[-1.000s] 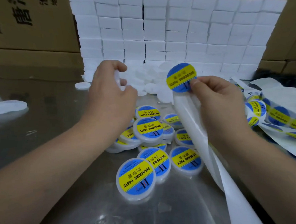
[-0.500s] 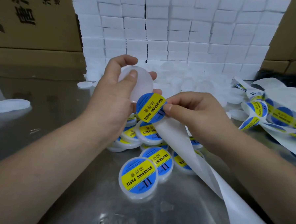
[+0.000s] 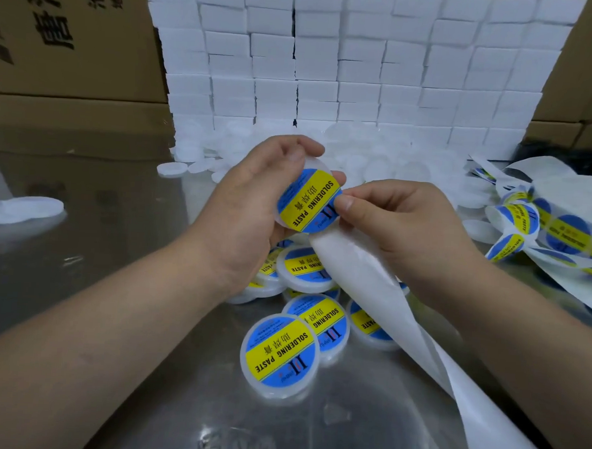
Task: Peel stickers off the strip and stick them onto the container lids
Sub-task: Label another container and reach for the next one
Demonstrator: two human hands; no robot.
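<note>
My left hand (image 3: 251, 201) has its grip curled round a round translucent white plastic lid (image 3: 316, 163), held up over the shiny metal tabletop (image 3: 98, 248). My right hand (image 3: 401, 226) pinches the edge of the round blue-and-yellow sticker (image 3: 308, 201) lying on the lid face. The white backing strip (image 3: 361, 262) trails from under that palm. Risk: the sticker looks off-centre — pressing now could set it skewed or creased.

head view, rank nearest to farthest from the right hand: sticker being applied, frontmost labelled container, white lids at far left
1. sticker: pinched by the right hand, just left of it.
2. frontmost labelled container: below-left, nearer the camera.
3. white lids: far left edge.
</note>
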